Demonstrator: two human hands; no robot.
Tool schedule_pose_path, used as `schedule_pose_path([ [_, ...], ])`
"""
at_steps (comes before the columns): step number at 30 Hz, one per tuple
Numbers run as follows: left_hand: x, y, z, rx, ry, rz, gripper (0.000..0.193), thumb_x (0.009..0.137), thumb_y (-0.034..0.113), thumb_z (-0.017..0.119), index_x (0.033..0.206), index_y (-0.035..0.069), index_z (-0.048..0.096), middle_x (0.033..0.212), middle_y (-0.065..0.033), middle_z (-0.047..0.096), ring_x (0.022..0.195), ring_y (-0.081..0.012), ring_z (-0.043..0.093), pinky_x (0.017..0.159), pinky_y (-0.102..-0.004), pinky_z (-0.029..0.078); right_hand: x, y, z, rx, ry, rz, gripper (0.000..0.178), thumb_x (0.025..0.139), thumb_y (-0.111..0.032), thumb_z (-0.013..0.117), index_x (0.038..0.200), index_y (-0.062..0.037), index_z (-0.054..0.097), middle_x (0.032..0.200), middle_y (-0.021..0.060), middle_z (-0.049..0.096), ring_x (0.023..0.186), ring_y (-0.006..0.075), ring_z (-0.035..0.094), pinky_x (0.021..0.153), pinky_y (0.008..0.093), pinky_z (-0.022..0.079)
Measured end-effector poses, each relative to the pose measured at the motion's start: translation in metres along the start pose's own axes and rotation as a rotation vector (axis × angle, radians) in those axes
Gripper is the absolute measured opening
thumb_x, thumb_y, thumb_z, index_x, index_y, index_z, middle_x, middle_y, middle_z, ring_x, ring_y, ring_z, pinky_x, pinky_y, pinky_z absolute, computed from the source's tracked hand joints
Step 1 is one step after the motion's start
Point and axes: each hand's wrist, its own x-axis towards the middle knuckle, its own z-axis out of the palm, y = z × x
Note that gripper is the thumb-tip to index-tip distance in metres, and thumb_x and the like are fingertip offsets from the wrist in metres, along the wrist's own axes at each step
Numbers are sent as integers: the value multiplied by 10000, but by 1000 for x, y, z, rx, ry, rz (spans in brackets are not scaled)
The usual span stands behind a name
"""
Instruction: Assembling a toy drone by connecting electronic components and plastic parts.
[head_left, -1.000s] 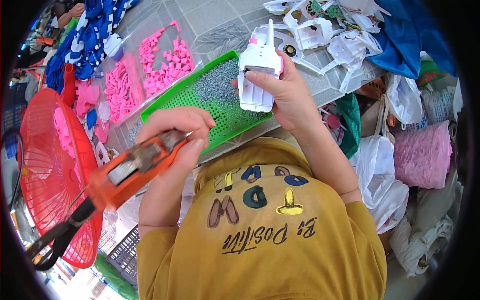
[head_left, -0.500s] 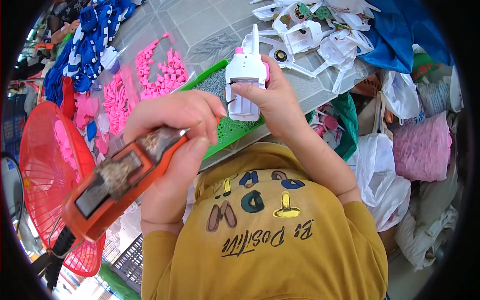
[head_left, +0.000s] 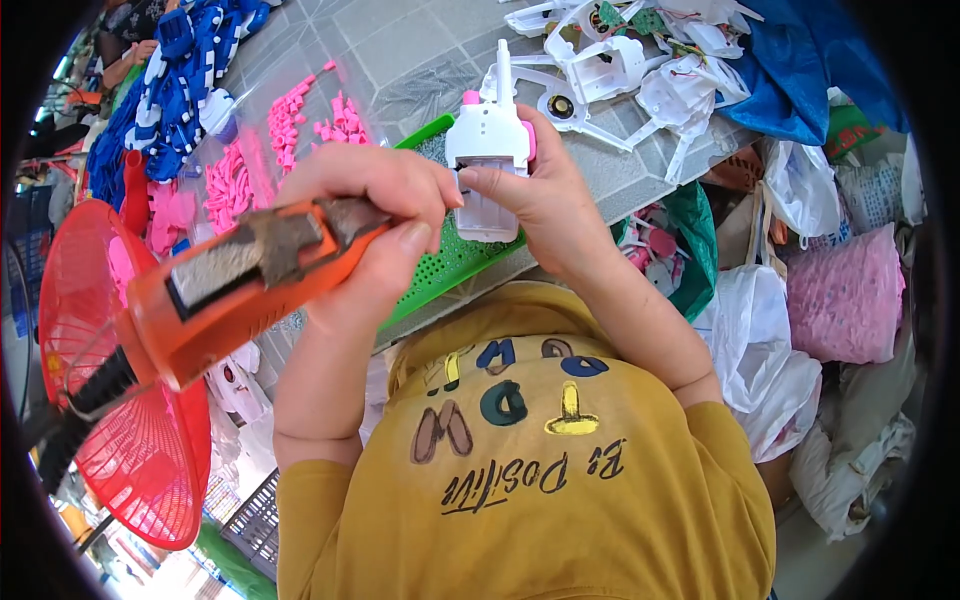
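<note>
My left hand is closed around an orange corded electric screwdriver, its body worn and partly covered with dirty tape. The tool's tip is hidden behind my fingers, close to the white plastic housing. That housing has pink buttons and a narrow stem pointing away from me. My right hand grips it from the right, thumb across its front by an open compartment. I cannot tell whether the tip touches it. Below the housing lies a green perforated tray with small metal screws in it.
Pink plastic parts lie on the grey table at the left, with blue-and-white parts beyond. White housings are heaped far right. A red fan stands left; white bags hang right. Another person's hand shows far left.
My left hand has moved up and slightly right, bringing the screwdriver closer to the housing and turning it more level. My right hand and the housing have barely shifted.
</note>
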Motion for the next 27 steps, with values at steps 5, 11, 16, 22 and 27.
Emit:
schedule_pose_path([
  [5,6,-2,3,2,70,-68,186,739,-89,633,879,11,564,724,-69,601,656,-165,591,766,-380,556,0,0,2,-11,7,16,693,798,28,740,1387,0,374,1089,89,618,959,158,627,816,296,536],
  [11,1,20,12,183,124,-33,251,755,97,593,994,35,544,641,-34,499,564,-161,500,730,-388,456,0,7,-1,-96,5,-84,683,799,8,743,1378,-4,381,1109,81,613,997,160,615,858,305,521],
  [16,-37,23,-3,261,251,-122,275,746,73,628,1007,26,555,664,-54,530,578,-177,518,728,-386,449,-2,1,-1,75,-18,7,696,809,-22,756,1389,-13,372,1128,77,609,1021,161,605,864,318,511],
  [22,-56,0,-25,199,245,-129,215,792,-80,610,996,-23,572,773,-122,626,640,-132,586,757,-332,544,1,-10,0,282,-129,158,491,990,-272,552,1407,-67,393,1145,61,614,1009,157,637,839,345,539],
  [27,-55,-6,-30,168,229,-94,206,797,-41,611,997,-27,566,745,-115,610,625,-147,578,783,-372,544,5,-4,-1,285,-109,153,458,1059,-363,358,1391,-64,459,1188,115,633,1046,272,670,895,404,545],
])
